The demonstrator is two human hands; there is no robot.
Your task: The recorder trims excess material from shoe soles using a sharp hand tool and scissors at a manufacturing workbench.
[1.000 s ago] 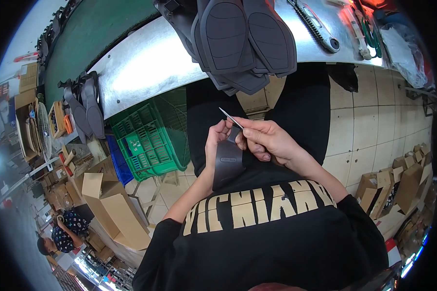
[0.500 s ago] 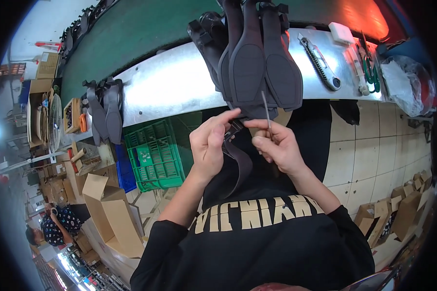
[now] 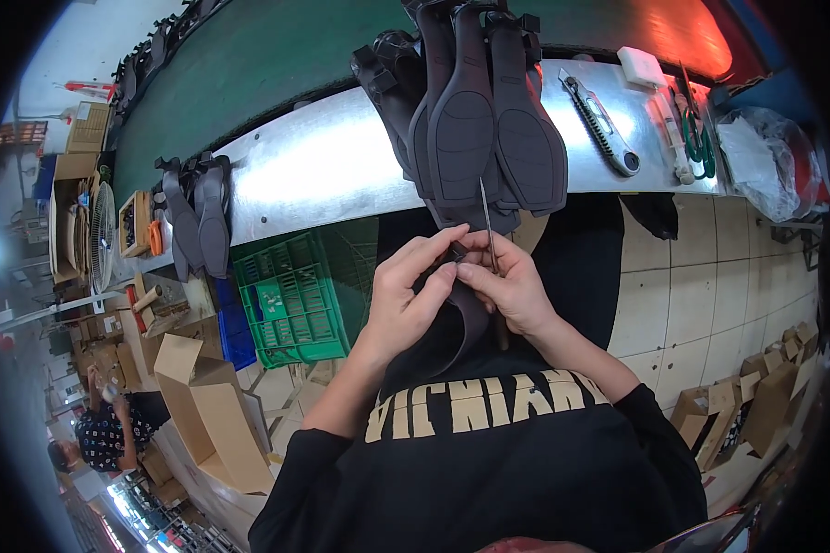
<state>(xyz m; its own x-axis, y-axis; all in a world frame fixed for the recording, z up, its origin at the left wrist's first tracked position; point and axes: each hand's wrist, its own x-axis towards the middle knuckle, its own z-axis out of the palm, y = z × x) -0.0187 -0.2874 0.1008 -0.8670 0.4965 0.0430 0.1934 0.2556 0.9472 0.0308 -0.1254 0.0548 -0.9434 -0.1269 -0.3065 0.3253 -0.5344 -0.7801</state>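
Note:
In front of my body I hold a curved dark piece [image 3: 474, 323], bent like a strap or a thin sole, with a small black part [image 3: 457, 249] at its upper end. My left hand [image 3: 412, 288] pinches that end between thumb and fingers. My right hand [image 3: 510, 284] is closed round a thin metal pointed tool [image 3: 487, 207]; its brown handle [image 3: 502, 334] shows below the palm. Its thumb and fingertips also touch the black part, meeting my left fingertips. Just beyond them, a bunch of dark shoe soles [image 3: 463, 147] overhangs the metal bench edge.
On the metal ledge [image 3: 314, 152] lie a utility knife [image 3: 601, 124], a white block [image 3: 643, 67] and green-handled scissors [image 3: 699, 147]. More soles [image 3: 214, 226] hang at the left. Below are a green crate [image 3: 290, 304] and an open carton [image 3: 212, 415]. A person [image 3: 111, 429] is at lower left.
My hands have drawn together, and my left thumb has come down onto the black part. The pointed tool has shifted left and stands more upright, its handle now showing.

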